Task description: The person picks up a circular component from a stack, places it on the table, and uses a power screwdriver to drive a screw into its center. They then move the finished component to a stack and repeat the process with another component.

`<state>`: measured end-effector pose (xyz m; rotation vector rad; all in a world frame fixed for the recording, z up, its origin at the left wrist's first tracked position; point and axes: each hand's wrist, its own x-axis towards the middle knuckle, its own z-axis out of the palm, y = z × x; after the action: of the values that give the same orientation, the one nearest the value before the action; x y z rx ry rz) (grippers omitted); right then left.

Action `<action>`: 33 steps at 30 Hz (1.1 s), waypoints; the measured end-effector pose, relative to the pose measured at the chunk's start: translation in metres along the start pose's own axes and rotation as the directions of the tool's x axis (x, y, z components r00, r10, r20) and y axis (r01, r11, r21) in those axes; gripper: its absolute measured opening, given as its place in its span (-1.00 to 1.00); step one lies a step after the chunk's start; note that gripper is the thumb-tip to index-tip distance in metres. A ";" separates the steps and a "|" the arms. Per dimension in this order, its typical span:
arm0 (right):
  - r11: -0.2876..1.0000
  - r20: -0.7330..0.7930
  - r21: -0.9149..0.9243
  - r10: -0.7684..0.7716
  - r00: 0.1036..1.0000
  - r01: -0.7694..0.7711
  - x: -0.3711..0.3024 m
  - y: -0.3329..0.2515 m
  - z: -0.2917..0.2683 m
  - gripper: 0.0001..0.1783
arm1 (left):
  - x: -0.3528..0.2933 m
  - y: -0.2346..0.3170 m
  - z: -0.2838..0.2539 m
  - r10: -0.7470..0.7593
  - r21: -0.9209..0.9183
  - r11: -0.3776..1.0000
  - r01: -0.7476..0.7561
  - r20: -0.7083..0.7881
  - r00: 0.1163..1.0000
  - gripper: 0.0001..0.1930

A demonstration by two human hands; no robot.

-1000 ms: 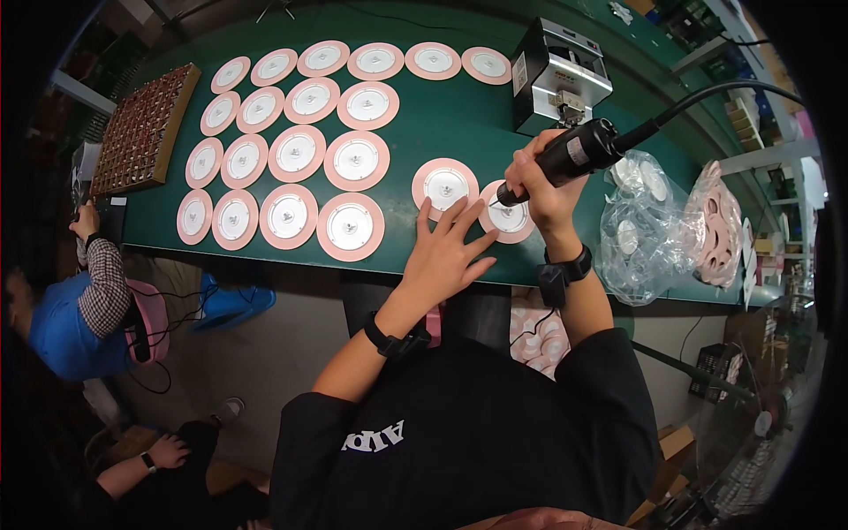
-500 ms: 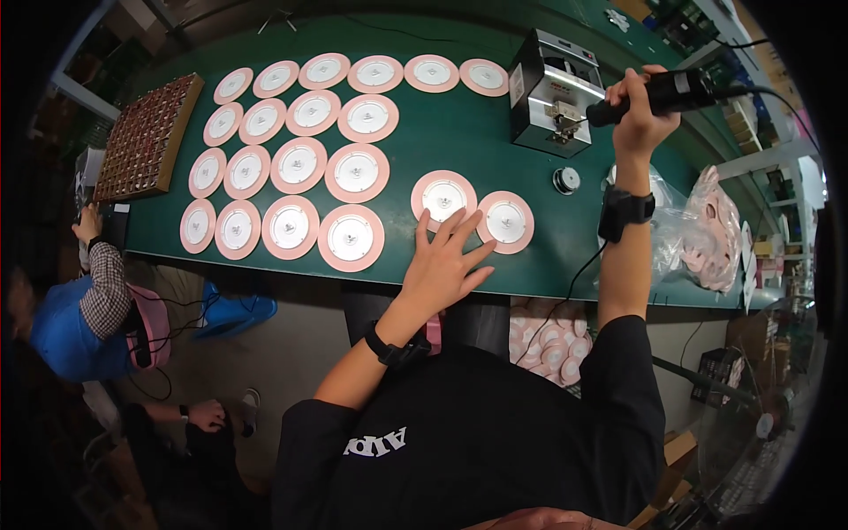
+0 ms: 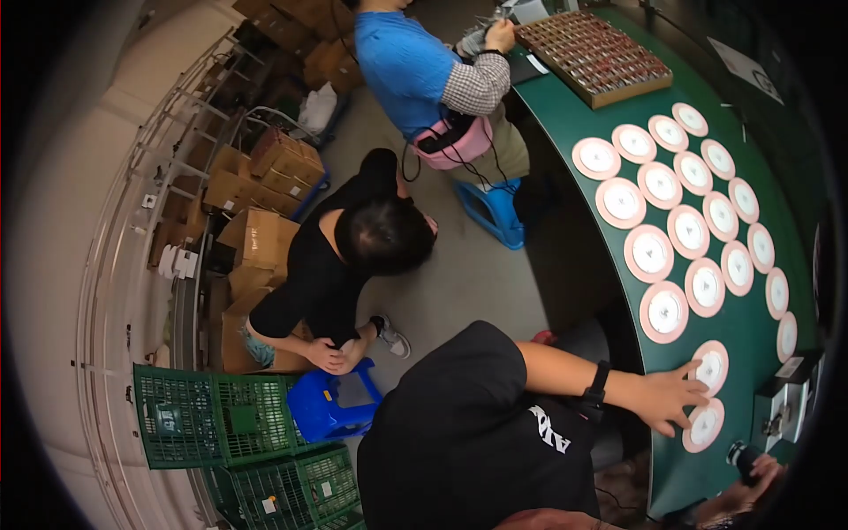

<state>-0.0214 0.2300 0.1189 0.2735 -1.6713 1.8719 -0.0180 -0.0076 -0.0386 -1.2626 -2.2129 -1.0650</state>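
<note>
My left hand (image 3: 676, 396) is open with fingers spread, its fingertips at the near edges of two pink-rimmed white discs (image 3: 709, 367) near the table's edge. At the lower right, my right hand (image 3: 761, 486) is closed around a black electric screwdriver (image 3: 750, 460), partly hidden in the dim rim of the picture. Beside it stands a small box-shaped metal machine (image 3: 779, 413). Several more pink-rimmed discs (image 3: 650, 253) lie in rows farther along the green table (image 3: 609, 119).
A tray of small parts (image 3: 594, 57) sits at the table's far end, by a person in blue (image 3: 406, 71). Another person in black (image 3: 322, 256) bends over near a blue stool (image 3: 336, 402). Green crates (image 3: 177, 415) and cardboard boxes (image 3: 265, 243) stand at the left.
The view has swung to the left, bringing the floor and the other people into sight. My left hand remains by the two discs. The screwdriver has come away from the metal machine.
</note>
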 end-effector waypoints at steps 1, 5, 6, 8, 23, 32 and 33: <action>1.000 0.001 0.003 0.007 1.000 -0.007 -0.010 -0.003 0.001 -0.73 | 0.003 0.003 0.001 0.001 -0.017 1.000 -0.001 -0.013 1.000 -0.68; 0.994 -0.108 -0.104 -0.046 0.993 0.035 -0.041 -0.018 0.022 -0.81 | -0.001 0.001 -0.006 0.003 -0.030 1.000 -0.002 0.030 1.000 -0.68; 0.993 -0.098 -0.106 -0.053 0.994 0.043 -0.045 -0.020 0.023 -0.82 | -0.002 0.003 -0.010 -0.011 -0.001 1.000 0.011 0.045 0.999 -0.67; 0.994 -0.077 -0.091 -0.064 0.995 0.057 -0.050 -0.024 0.021 -0.83 | 0.001 0.003 -0.013 -0.020 0.007 1.000 0.019 0.054 0.998 -0.66; 0.990 -0.058 -0.130 0.041 0.997 -0.048 -0.064 -0.034 -0.002 -0.88 | 0.009 0.008 0.006 -0.020 -0.029 0.999 0.021 0.047 0.999 -0.68; 0.997 0.039 -0.010 -0.074 0.997 0.074 -0.064 -0.011 0.038 -0.63 | 0.017 0.013 -0.033 -0.117 0.019 0.993 0.115 0.224 0.968 -0.64; 0.997 0.042 -0.029 -0.070 0.997 0.071 -0.066 -0.011 0.033 -0.63 | 0.019 0.012 -0.032 -0.112 0.026 0.994 0.109 0.229 0.967 -0.64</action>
<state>0.0291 0.1787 0.0987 0.3557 -1.6938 1.7986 -0.0186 -0.0179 -0.0010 -1.3301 -2.4851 -0.9851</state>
